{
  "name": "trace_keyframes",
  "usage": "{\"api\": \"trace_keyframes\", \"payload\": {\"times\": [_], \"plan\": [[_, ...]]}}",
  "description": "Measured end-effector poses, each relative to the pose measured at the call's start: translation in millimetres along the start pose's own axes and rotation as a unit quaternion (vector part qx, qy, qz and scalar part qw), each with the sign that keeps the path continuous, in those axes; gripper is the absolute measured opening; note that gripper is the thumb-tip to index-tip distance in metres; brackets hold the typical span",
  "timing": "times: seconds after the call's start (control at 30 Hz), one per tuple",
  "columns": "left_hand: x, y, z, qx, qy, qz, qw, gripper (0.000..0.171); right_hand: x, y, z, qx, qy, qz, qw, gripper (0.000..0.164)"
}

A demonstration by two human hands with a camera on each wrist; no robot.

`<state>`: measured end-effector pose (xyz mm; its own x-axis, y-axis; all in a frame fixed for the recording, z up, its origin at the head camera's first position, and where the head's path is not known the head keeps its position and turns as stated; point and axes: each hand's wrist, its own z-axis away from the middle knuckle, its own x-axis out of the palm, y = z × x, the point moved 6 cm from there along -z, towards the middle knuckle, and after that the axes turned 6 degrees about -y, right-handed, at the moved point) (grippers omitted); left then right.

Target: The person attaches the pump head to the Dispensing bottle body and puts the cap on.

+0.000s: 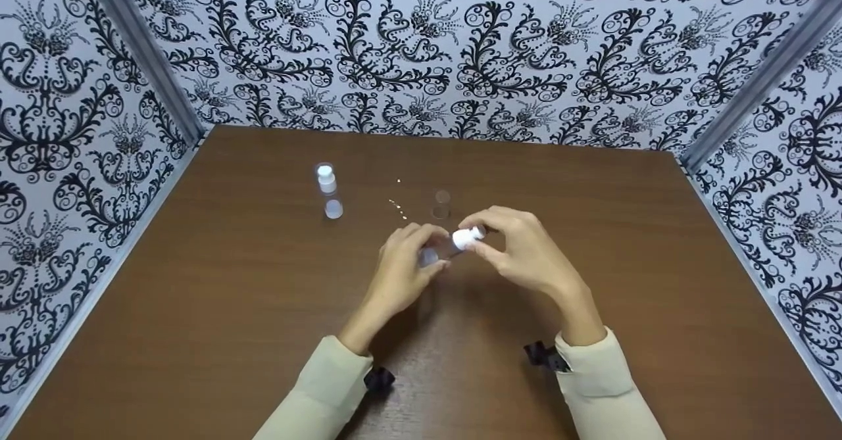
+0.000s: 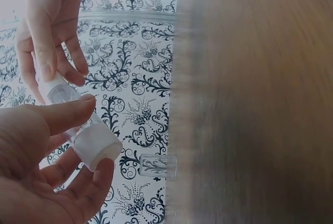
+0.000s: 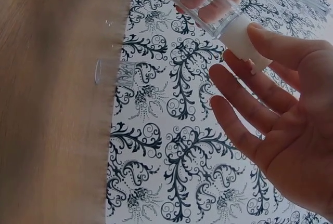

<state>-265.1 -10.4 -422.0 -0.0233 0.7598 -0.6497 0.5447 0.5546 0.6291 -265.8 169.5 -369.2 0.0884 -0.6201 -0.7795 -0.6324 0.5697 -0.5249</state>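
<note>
A small clear pump bottle with a white top and a white base is held tilted above the table. My left hand grips it around the clear body and base, thumb along one side. Pinched between the thumb and fingers of my right hand is the white top; the other fingers of that hand spread away from the bottle in the right wrist view. Just beyond the hands, a clear cap stands on the table.
A similar bottle with a white top stands at the left on the brown table. Small pale drops or bits lie scattered between it and the clear cap. Patterned walls enclose the back and sides.
</note>
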Motion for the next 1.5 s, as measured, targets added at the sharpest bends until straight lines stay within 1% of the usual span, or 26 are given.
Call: {"api": "trace_keyframes", "payload": {"times": [0.1, 0.23, 0.37, 0.57, 0.67, 0.83, 0.97, 1.13, 1.37, 1.5], "plan": [[1.5, -0.8, -0.7, -0.004, -0.007, 0.006, 1.0000, 0.038, -3, 1, 2, -0.005, -0.002, 0.000, 1.000, 0.022], [2.5, -2.1, -1.8, -0.011, -0.017, 0.012, 0.9997, 0.038, -8, 3, 4, -0.006, -0.005, -0.001, 1.000, 0.032], [0.1, -5.2, -2.0, -0.018, -0.017, 0.009, 0.9997, 0.038, -11, 8, 6, -0.003, -0.004, -0.001, 1.000, 0.039], [-8.9, -10.8, -2.8, -0.023, 0.000, 0.010, 0.9997, 0.038, -13, 15, 6, 0.013, 0.005, 0.007, 1.000, 0.040], [-13.4, -12.6, -3.9, -0.023, 0.003, 0.012, 0.9997, 0.039, -14, 18, 6, 0.024, 0.008, 0.012, 1.000, 0.040], [-20.2, -15.8, -5.1, -0.034, 0.006, 0.011, 0.9993, 0.039, -11, 25, 2, 0.044, 0.003, 0.016, 0.999, 0.041], [-25.6, -18.0, -4.5, -0.042, 0.009, 0.005, 0.9991, 0.039, -8, 31, -6, 0.057, -0.009, 0.027, 0.998, 0.041], [-31.4, -22.0, -4.8, -0.051, 0.011, 0.001, 0.9987, 0.039, -6, 36, -20, 0.058, -0.026, 0.036, 0.997, 0.041], [-38.9, -31.9, -4.5, -0.086, 0.002, 0.017, 0.9961, 0.040, -1, 48, -44, 0.059, -0.054, 0.046, 0.996, 0.043], [-43.1, -33.4, -4.8, -0.089, 0.008, 0.020, 0.9958, 0.040, 7, 58, -57, 0.066, -0.076, 0.064, 0.993, 0.045]]}}
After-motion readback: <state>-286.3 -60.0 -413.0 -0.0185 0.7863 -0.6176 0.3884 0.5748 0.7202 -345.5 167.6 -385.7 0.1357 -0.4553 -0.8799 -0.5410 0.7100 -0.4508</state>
